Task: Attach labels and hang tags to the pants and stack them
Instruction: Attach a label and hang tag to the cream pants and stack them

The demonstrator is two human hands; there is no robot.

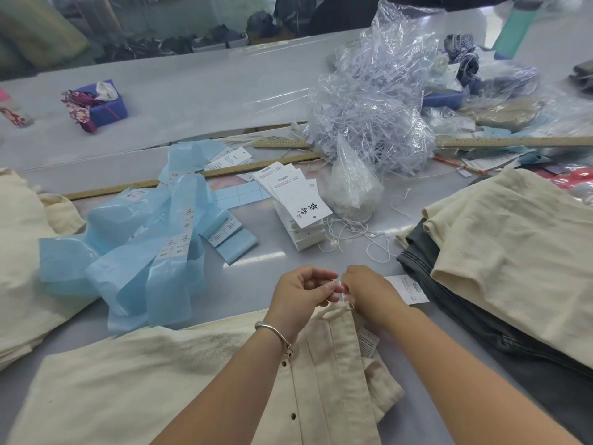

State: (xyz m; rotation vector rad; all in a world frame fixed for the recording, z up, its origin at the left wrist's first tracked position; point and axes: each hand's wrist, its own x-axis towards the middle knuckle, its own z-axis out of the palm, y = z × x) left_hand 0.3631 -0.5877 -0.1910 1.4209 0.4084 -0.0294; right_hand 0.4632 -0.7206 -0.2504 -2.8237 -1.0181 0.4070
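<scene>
Two hands meet at lower centre: the left hand and right hand pinch a thin white string at the waistband loop of cream pants on the tabletop. A hang tag lies under the right hand. Blue label strips sprawl left; stacked pants right.

A single head-worn wide-angle view looks forward and down from above the person's forearms; the hands sit close, low in the centre; the counter stretches away beyond them, curved by the lens.
</scene>
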